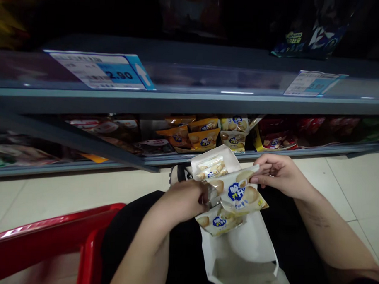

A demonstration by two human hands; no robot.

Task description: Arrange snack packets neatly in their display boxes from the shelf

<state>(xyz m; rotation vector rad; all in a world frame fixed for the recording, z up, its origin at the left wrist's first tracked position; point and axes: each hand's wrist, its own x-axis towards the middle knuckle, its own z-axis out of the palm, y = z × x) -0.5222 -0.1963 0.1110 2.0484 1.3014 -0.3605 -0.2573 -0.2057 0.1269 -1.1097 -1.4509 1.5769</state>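
A cream-coloured snack bag with a blue logo is held up over an open white cardboard box on my lap. My right hand pinches the bag's upper right corner between thumb and fingers. At its left edge, my left hand has its fingers curled in against the bag; the fingertips are partly hidden. Just below hangs or lies a second cream snack bag, close to my left hand. More small packs sit in the far end of the box.
Ahead runs a shelf edge with price tags. Under it, orange snack bags, cream ones and red ones fill the bottom shelf. A red basket stands at my left. A shoe shows behind the box.
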